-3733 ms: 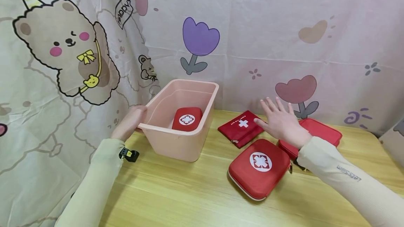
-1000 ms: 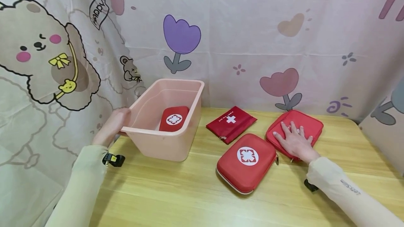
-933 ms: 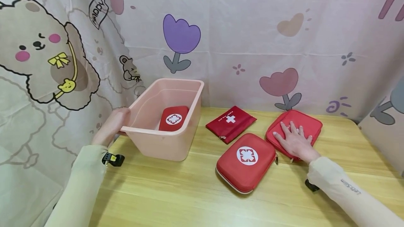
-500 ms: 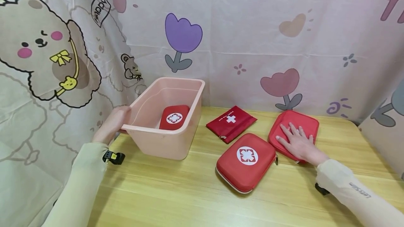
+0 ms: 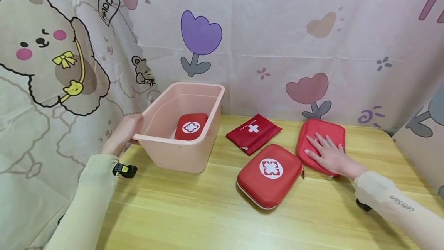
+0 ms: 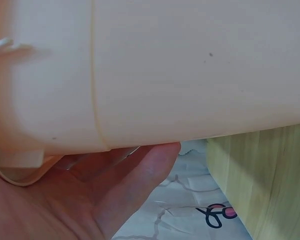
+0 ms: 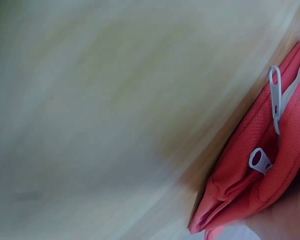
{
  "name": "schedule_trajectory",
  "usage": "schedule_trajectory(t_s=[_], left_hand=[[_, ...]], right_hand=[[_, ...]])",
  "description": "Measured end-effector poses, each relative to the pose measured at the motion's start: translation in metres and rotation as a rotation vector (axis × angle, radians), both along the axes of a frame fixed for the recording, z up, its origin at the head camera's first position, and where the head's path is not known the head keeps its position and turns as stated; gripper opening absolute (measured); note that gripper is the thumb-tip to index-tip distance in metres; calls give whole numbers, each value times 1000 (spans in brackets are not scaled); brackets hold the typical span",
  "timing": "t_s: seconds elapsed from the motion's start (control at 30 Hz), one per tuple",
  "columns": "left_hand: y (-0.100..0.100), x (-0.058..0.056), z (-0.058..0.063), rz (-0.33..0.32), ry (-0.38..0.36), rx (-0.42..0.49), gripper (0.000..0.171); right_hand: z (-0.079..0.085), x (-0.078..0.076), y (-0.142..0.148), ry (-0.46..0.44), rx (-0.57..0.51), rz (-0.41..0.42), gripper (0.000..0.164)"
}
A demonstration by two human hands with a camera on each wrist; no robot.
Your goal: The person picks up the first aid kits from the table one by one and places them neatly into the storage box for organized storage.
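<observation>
My left hand [image 5: 121, 132] grips the near left rim of a pink plastic bin [image 5: 178, 153]. In the left wrist view the fingers and thumb of the left hand [image 6: 115, 195] lie against the bin's outer wall [image 6: 190, 75]. Inside the bin lies a red first aid case [image 5: 191, 126] with a white round emblem. With fingers spread, my right hand [image 5: 331, 155] rests flat on a soft red zippered pouch [image 5: 312, 130] at the right, partly covering its print. Two metal zipper pulls show on the pouch [image 7: 285, 145] in the right wrist view.
A larger red hard-shell first aid case [image 5: 268, 176] lies between bin and pouch, nearer the front. Behind it is a flat dark red first aid pouch [image 5: 253, 132] with a white cross. The wooden table [image 5: 194, 215] meets a printed cloth [image 5: 260, 30] behind.
From hovering above the table, my right hand has come down onto the red pouch. The pouch has since turned under it, its near end shifting right. My left hand keeps its grip on the bin.
</observation>
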State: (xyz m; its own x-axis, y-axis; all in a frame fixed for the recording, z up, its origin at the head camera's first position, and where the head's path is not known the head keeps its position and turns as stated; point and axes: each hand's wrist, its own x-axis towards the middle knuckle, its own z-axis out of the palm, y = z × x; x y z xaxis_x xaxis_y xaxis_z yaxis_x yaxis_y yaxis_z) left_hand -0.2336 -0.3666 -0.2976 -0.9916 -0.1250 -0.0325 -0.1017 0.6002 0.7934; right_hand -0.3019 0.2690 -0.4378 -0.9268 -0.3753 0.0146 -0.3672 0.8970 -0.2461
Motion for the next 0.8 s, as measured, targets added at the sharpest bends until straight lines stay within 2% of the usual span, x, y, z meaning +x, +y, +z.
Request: schedule_trajectory(t_s=[0.47,0.8], left_hand=[[1,0,1,-1,3,-3,66],[1,2,0,1,-3,-6,66]], right_hand=[[0,-3,18,57,-20,126,74],[-1,-4,24,34,-24,145,76]])
